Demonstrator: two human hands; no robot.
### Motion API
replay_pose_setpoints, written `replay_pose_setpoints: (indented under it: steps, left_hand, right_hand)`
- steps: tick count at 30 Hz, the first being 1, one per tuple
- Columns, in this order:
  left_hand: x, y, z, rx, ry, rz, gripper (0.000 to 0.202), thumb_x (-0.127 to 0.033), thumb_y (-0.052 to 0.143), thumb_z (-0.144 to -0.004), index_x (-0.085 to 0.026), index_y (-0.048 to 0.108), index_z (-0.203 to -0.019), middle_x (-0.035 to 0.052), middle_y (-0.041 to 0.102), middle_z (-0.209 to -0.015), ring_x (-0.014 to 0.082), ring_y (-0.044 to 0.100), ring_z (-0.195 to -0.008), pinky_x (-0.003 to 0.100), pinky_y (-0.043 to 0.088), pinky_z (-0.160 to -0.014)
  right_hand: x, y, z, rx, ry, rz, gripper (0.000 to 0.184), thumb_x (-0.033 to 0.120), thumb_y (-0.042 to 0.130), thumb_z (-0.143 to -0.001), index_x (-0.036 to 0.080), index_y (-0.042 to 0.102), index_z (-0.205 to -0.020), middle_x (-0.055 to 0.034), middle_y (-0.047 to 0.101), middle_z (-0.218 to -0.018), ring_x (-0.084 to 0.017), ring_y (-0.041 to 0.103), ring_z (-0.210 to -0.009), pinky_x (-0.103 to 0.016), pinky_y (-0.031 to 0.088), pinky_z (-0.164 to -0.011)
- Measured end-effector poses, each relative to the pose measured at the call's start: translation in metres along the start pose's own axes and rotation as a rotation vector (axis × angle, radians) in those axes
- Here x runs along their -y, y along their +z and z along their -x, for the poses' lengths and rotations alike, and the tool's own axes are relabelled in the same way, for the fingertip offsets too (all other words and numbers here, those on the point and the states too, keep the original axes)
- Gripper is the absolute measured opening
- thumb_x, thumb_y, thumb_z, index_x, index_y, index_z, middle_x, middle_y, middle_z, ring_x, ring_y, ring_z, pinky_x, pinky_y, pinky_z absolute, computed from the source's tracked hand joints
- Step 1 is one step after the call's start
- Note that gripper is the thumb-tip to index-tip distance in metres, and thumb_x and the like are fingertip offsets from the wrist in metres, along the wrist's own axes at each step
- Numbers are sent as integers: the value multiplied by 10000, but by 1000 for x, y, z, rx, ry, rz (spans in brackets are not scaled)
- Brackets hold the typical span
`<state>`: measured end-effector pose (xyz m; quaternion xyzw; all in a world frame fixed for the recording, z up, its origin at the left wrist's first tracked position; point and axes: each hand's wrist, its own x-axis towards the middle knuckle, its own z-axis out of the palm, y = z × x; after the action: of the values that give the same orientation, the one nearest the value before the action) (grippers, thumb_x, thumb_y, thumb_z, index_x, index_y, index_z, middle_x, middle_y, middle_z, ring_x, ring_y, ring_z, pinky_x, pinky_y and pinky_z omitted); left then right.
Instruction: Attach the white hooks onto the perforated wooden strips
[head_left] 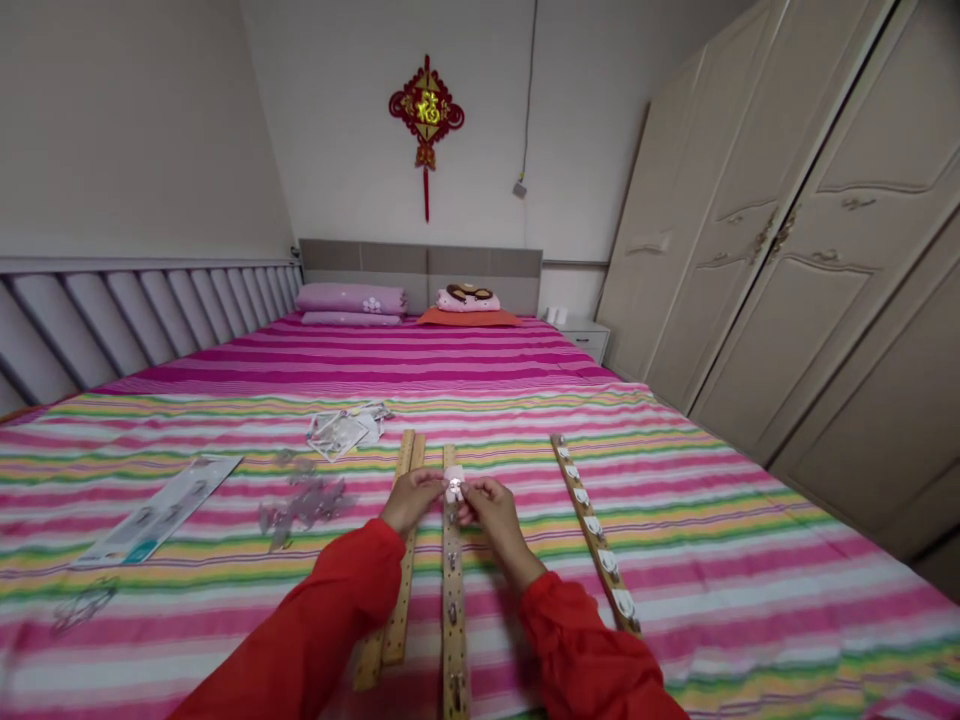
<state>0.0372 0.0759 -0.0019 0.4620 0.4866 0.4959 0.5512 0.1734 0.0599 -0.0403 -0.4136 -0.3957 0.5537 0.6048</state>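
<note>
My left hand (411,502) pinches the left edge of a small white piece (454,482) with a dark mark on it. My right hand (493,512) closes its fingers at the piece's right side. Both hands are over the far part of a narrow wooden strip (454,640) with holes, which carries several small metal fittings. To the left lie two more wooden strips (397,620) with holes, partly covered by my left hand and sleeve. Right of my hands, another wooden strip (583,515) bears a row of several white pieces with metal parts.
On the striped bedspread (720,560) to the left lie small clear plastic pieces (307,505), a pile of clear packets (349,430), a flat package (161,510) and a thin wiry bundle (86,603). Pillows (351,300) rest by the headboard; a wardrobe (810,230) stands right.
</note>
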Motion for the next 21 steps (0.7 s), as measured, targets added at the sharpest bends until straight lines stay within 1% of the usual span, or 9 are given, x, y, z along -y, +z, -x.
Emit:
replay_pose_setpoints:
  steps: [4,8,13,21]
  left_hand:
    - [15,0,-28,-117,-28,-34,299,-265,799,-407,-136,599,-588,-26,572,-470,85,501,-457,223,384,-515]
    - [33,-1,-43,-144,-37,-58,225,-254,748,-455,-147,581,-560,-41,533,-438,77,453,-427,214,330,-467]
    - [47,0,-56,-174,-33,-119,146,-232,682,-501,-154,575,-564,-47,513,-422,81,428,-413,219,317,-464]
    - [66,-3,-73,-202,-30,-336,113,-211,647,-548,-176,544,-518,-36,512,-423,113,472,-447,225,333,-487]
  right_hand:
    - [-10,-3,-28,-3,43,56,314,426,742,-553,155,592,-609,44,558,-378,-93,484,-326,-213,401,-379]
    - [-25,-5,-45,-8,55,80,265,370,731,-544,158,572,-561,61,507,-330,-80,425,-292,-197,327,-334]
    - [-41,-7,-56,-32,53,99,209,319,678,-583,171,535,-545,73,484,-320,-72,399,-289,-188,296,-329]
    - [-57,-9,-64,-78,69,108,168,279,637,-591,185,506,-542,78,468,-319,-72,394,-285,-185,286,-315]
